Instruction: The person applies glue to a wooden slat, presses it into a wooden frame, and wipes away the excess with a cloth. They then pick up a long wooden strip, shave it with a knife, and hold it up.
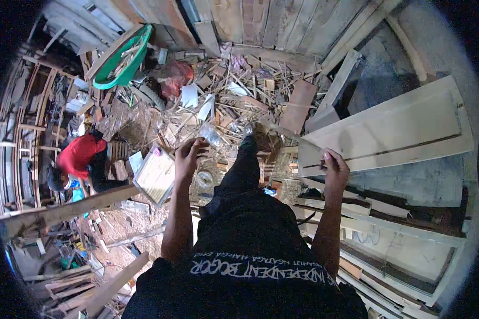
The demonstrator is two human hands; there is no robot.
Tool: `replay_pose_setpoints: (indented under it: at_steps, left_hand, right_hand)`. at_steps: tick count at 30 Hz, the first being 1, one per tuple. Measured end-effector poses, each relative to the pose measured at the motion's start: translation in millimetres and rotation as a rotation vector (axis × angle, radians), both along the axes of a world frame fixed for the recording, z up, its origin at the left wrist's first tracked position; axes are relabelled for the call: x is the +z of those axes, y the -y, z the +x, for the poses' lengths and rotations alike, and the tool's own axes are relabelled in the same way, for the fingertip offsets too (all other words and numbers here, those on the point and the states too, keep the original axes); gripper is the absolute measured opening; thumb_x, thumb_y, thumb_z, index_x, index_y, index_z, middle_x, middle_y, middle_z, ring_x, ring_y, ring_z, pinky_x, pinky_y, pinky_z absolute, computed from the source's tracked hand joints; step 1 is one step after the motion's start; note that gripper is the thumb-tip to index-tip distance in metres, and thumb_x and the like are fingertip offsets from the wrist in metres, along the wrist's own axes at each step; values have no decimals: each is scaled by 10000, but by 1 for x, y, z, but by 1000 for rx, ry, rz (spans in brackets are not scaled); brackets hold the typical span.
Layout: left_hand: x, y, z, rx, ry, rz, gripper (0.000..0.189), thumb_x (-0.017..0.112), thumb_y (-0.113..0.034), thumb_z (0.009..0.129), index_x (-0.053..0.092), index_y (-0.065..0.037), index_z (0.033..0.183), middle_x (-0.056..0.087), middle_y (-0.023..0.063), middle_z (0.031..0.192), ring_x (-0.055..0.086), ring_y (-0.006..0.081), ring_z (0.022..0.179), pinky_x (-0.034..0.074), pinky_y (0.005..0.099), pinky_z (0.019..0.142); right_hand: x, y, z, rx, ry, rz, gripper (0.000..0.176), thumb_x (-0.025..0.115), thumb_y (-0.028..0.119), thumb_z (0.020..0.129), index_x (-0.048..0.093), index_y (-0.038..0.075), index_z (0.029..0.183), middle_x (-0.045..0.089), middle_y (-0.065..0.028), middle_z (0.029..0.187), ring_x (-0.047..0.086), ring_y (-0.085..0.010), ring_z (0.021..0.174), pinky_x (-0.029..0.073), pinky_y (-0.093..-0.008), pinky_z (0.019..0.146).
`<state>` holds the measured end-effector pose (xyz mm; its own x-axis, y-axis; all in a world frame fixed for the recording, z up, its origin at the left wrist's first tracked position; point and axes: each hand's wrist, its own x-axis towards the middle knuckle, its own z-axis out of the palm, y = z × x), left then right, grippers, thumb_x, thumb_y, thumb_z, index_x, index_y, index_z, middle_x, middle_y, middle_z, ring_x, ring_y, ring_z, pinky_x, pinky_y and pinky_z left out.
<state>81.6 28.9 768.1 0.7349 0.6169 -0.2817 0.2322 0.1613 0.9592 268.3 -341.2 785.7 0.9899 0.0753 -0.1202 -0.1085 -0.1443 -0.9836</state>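
Observation:
My left hand (189, 158) is raised at centre left, its fingers slightly curled and apart, with nothing visible in it. Beyond its wrist a framed panel (155, 175) with a pink spot leans at an angle. At centre right my right hand (336, 169) is closed, thumb and fingers pinched on the end of a thin, pale strip (290, 134) that reaches up and left over the floor scraps. Close beside that hand lies a long, light wooden board (394, 125) with a dark slot. The strip's material cannot be made out.
A person in red (81, 155) crouches at the left. Wood scraps (223, 114) cover the floor ahead, near a green basin (125, 66) and a reddish bag (175, 80). A beam (64, 211) crosses the lower left. Stacked panels (399, 242) lie at the right.

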Motion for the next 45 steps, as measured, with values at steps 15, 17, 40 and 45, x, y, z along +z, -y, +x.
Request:
replay_pose_setpoints:
  at_steps: [15, 17, 40, 45]
  left_hand:
    - [-51, -134, 290, -373, -105, -174, 374, 632, -179, 974, 566, 25, 1281, 688, 110, 1117, 637, 168, 1027, 511, 316, 875]
    - [-47, -152, 322, -397, -137, -161, 334, 634, -168, 971, 594, 30, 1236, 694, 115, 1097, 642, 169, 1018, 512, 317, 873]
    - [-22, -233, 381, -164, -163, -216, 225, 652, -102, 949, 646, 42, 1122, 684, 81, 1019, 631, 151, 922, 522, 297, 833]
    - [-21, -236, 371, -90, -129, -226, 227, 664, -121, 944, 655, 40, 1104, 675, 76, 1001, 624, 146, 942, 511, 304, 848]
  right_hand:
    - [-42, -198, 263, 398, -281, -82, 178, 624, 74, 949, 668, -46, 1073, 677, -77, 870, 626, -119, 754, 517, -257, 690]
    - [-38, -224, 294, 394, -297, -115, 183, 628, 83, 946, 670, -44, 1072, 677, -73, 861, 624, -118, 739, 516, -256, 680]
    - [-18, -324, 385, 432, -286, -57, 203, 627, 99, 953, 670, -23, 1109, 703, -97, 922, 666, -137, 800, 540, -272, 721]
    - [-25, -337, 401, 556, -260, -168, 205, 639, 122, 950, 690, -19, 1090, 712, -81, 942, 660, -112, 833, 519, -246, 759]
